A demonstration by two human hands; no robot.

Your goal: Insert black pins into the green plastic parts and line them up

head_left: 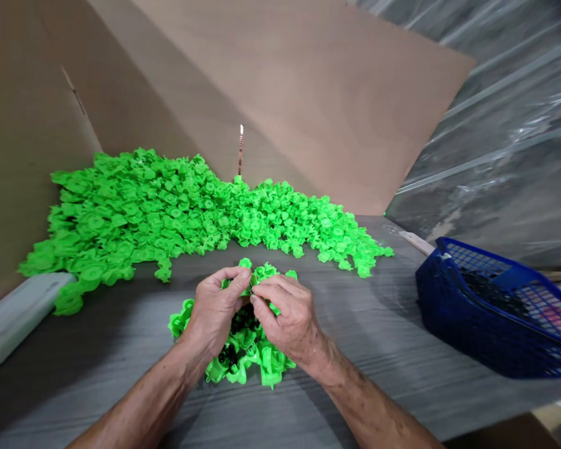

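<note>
Two bare forearms reach in from the near edge and meet over the middle of the grey table (378,349). The left hand (214,315) and the right hand (287,318) sit side by side, fingertips touching. Both thumbs and forefingers are closed on the same green piece (245,288), which is held just above a small heap of green parts (243,362). The other fingers curl loosely over the heap. A few black bits (239,319) show among the green parts, below the hands.

Further back, a large pile of green parts (168,212) spreads across the table from far left to right of centre, apart from the small heap. A thin metal rod (240,149) stands upright behind the pile, against the brown board walls (308,93).

At the near left edge lies a white, rounded object (19,315), touching the big pile's near corner. On the right, well apart from the hands, sits a blue mesh basket (486,324) holding something dark; what it is cannot be told. Clear plastic sheeting (518,125) hangs behind the basket.
</note>
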